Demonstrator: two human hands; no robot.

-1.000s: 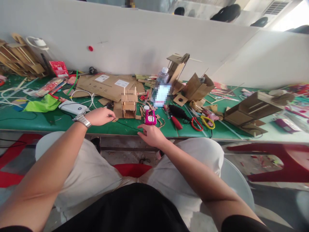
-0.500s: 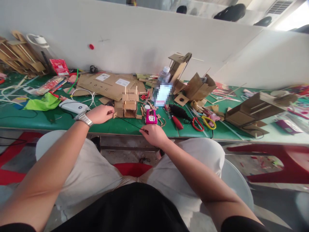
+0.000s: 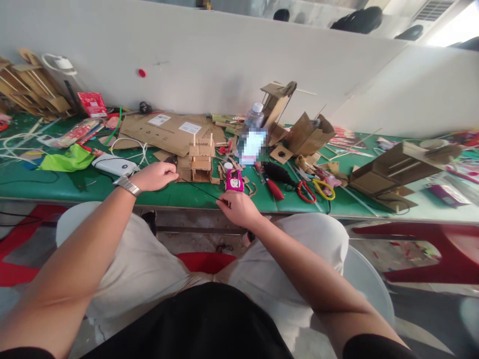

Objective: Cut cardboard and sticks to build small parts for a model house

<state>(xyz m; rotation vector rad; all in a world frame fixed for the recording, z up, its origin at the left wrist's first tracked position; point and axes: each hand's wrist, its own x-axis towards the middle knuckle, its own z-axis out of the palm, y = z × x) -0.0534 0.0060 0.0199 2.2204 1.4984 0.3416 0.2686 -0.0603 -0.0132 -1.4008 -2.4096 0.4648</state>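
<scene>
A thin black cord (image 3: 200,188) stretches between my two hands, just above the green tabletop's front edge. My left hand (image 3: 157,176), with a metal watch on the wrist, pinches its left end between thumb and fingers. The other end is pinched in my right hand (image 3: 236,205), lower and nearer to me. Behind the cord stands a small cardboard frame (image 3: 201,168) with sticks poking up from its top. A bright pink packet with a white cartoon figure (image 3: 234,182) lies just beyond my right hand.
Right of my hands lie a screwdriver (image 3: 275,189), red-handled scissors (image 3: 307,192) and yellow-handled scissors (image 3: 324,190). A plastic bottle (image 3: 255,116) stands behind a lit phone (image 3: 252,146). Flat cardboard (image 3: 160,130) and a white device (image 3: 114,164) lie to the left. A cardboard structure (image 3: 392,172) stands right.
My left hand has shifted very slightly, its fingertips a little lower and to the right. My right hand keeps its place, and the cord still spans both hands.
</scene>
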